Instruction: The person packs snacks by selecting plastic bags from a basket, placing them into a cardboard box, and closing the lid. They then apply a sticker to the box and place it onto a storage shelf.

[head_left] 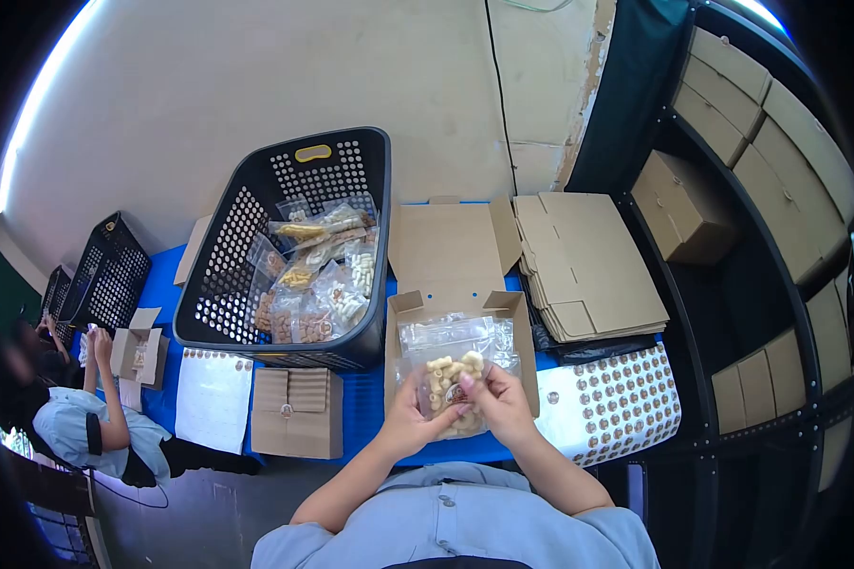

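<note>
Your left hand (410, 417) and right hand (505, 408) close from both sides around a clear plastic bag of pale, tube-shaped pieces (440, 379), fingers bent over its front. You hold it above the near part of the open brown cardboard box (451, 251), whose lid stands raised at the far side.

Left of that box, room is tight: the large black perforated plastic basket (223, 275) stands right beside it, and nearer you only a narrow strip of the blue-covered desk (362, 417) separates it from a closed brown cardboard box with a round seal (296, 427). Right of the open box, a stack of flattened brown cardboard (593, 261) sits close toward the far side, and a white sheet of round brown stickers (626, 398) lies close on the near side. In front of it, the desk's edge runs near your body.

Counting, you have one bag between your hands; more clear bags overlap inside the open box, too hidden to number. The basket holds many overlapping bags, beyond an exact count. You have one closed box, one stack and one sticker sheet. Farther left of the open box, two smaller-looking black baskets (114, 275) stand beyond one co-worker (90, 422).
</note>
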### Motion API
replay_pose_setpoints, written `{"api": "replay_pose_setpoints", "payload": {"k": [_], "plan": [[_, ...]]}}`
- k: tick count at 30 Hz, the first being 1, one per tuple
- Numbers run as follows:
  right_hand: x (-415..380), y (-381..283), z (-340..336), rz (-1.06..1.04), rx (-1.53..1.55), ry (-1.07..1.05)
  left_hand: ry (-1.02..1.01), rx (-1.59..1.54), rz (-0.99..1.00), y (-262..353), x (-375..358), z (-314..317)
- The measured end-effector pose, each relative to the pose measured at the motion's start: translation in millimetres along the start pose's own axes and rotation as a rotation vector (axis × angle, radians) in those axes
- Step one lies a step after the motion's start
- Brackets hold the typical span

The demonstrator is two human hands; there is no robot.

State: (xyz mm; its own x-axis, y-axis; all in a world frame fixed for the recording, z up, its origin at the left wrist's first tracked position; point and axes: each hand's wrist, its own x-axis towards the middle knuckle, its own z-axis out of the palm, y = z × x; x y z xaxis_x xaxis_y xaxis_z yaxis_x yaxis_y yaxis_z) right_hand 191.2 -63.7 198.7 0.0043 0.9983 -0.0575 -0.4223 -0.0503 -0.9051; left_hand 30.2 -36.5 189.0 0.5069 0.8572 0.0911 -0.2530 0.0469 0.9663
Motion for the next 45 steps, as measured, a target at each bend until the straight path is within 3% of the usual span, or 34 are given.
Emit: {"api": "replay_pose_setpoints", "payload": {"k": [5,8,11,13,15,23,25,28,30,35,39,45], "plan": [[2,-2,-7,0.03,-0.035,-0.004,-0.006,-0.013,-0.036,6,2,7],[-6,-10,2,-0.083,-0.204,-0.003,-0.022,0.007,-0.012,-1,1,12],[-3,-7,-6,-0.052,-0.181,0.008,-0.046,0.043,0.013,-4,4,11],[4,3,-17,0.05,0.008,0.029,-0.057,0.039,0.004,-6,5,10],[8,9,-22,0.035,-0.008,0.005,0.05,-0.028,0.011,-10,8,12],[9,14,-26,-0.037,-0.098,-0.067,0.115,-0.135,-0.037,-20,20,1],[13,11,-30,0.143,0.129,-0.051,0.139,-0.221,-0.053,-18,21,0],[7,2,-25,-0.018,-0.119,-0.079,0.068,-0.268,-0.074,-12,22,1],[10,2,-26,-0.012,-0.095,-0.021,-0.122,0.029,-0.027,-17,19,1],[15,-2,-30,-0.133,0.038,0.165,-0.268,0.085,-0.036,-16,17,6],[14,-6,-33,-0.126,-0.094,0.161,-0.094,0.082,-0.001,-28,20,4],[4,-4,-34,-0.096,-0.301,-0.023,0.151,0.008,0.044,-23,28,-11]]}}
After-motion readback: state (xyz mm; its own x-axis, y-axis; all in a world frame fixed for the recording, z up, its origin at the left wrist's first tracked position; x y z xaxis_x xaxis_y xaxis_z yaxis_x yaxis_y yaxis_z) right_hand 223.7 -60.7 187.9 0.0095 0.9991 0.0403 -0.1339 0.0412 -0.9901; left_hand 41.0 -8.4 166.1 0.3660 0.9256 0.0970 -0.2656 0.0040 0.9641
